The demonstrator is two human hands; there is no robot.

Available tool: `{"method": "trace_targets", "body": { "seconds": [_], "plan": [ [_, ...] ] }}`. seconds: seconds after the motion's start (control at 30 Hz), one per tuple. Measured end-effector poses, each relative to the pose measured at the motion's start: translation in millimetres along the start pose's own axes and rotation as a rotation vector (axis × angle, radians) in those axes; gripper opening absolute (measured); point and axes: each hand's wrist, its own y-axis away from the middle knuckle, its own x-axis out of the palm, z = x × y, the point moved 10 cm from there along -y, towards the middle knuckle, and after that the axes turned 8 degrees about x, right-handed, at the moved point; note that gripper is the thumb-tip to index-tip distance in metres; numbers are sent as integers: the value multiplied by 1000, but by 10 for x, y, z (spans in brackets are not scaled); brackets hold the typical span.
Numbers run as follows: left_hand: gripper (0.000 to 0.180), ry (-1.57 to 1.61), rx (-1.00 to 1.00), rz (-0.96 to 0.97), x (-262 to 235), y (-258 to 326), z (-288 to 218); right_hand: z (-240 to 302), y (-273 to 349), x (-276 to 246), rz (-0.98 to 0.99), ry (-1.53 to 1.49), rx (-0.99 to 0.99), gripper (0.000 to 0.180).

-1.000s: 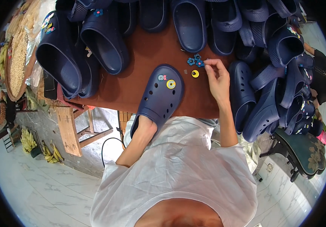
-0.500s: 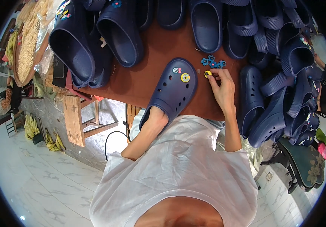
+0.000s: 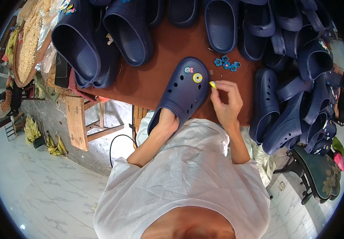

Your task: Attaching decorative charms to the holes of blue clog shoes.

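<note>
Left hand inserted in navy clog; right hand pinches yellow charm between fingertips, near the clog; blue flower charms lie on the brown bench

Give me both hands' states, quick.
Left hand: inside a navy-blue perforated clog, fingers hidden; grip cannot be told.
Right hand: closed, pinching a small yellow charm.

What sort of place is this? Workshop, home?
Probably a makeshift home workspace rather than a factory: navy clogs crowd a brown-covered table, while a grain-like heap and what looks like yellow produce sit nearby.
</note>
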Motion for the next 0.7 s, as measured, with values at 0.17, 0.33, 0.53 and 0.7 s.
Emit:
{"method": "trace_targets", "body": {
  "seconds": [0.17, 0.33, 0.53, 0.7],
  "plan": [
    [35, -1, 64, 59, 40, -16, -26, 142, 108, 195, 60, 109, -141, 24],
    [36, 30, 66, 143, 150, 5, -14, 159, 128, 239, 121, 56, -126, 22],
    [37, -6, 55, 126, 166, 9, -4, 13, 72, 236, 135, -61, 91, 20],
    [38, 27, 45, 105, 112, -18, 11, 13, 33, 242, 169, -11, 149, 22]
  ]
}}
